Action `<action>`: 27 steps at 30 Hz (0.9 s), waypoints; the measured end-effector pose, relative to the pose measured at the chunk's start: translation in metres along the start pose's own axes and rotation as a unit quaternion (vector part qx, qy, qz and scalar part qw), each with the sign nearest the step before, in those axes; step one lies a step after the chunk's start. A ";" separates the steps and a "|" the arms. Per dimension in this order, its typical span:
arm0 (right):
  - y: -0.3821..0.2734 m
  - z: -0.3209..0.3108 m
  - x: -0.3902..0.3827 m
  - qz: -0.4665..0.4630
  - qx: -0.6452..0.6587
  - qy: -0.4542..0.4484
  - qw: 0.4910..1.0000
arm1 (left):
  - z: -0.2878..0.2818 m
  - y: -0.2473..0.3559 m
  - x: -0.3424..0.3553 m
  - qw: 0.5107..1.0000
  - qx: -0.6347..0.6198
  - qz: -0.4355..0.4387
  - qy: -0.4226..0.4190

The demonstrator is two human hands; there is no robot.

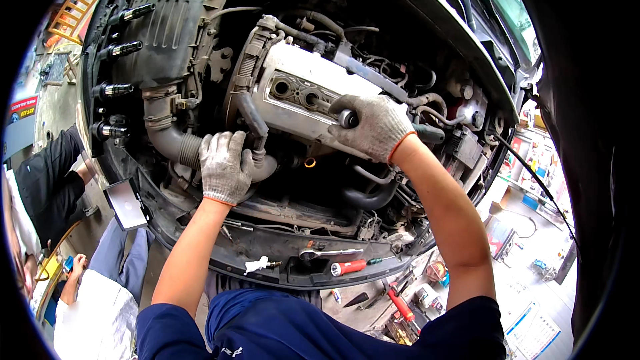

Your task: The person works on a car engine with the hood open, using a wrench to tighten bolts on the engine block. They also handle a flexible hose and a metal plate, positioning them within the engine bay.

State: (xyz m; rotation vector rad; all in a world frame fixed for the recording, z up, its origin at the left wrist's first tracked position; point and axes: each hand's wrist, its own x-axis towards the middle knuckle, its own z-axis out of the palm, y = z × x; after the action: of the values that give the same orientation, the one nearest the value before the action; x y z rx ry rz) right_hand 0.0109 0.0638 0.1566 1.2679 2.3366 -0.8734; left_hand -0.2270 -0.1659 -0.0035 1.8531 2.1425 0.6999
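Note:
My right hand [375,127], in a grey knit glove, is closed over the engine's silver cover [300,67]. Its fingers wrap round a rod-like tool [348,119] with a dark round end; the rod runs toward the row of round plug wells [283,88] in the cover's recess. The glove hides much of this tool. On the ribbed black intake hose [175,145] and its elbow rests my left hand [227,165], also gloved, fingers laid out and holding nothing. Several black ignition coils [119,90] lie along the left edge beside the air filter box [163,33].
Along the front ledge lie a ratchet [330,253], a red flashlight [348,267] and a small white fitting [260,265]. A screen device [127,205] stands at the left corner. Two people are at the left. More tools [400,307] lie below the bumper.

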 end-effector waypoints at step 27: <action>0.047 0.010 -0.119 0.062 0.098 0.280 0.953 | 0.016 -0.011 -0.010 1.000 -0.001 0.025 0.010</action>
State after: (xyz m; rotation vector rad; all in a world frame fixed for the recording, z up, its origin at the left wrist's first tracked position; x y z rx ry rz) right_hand 0.1146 0.0018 0.1986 1.9355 2.5864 -0.7941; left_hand -0.2273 -0.1730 -0.0237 1.9137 2.1129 0.7338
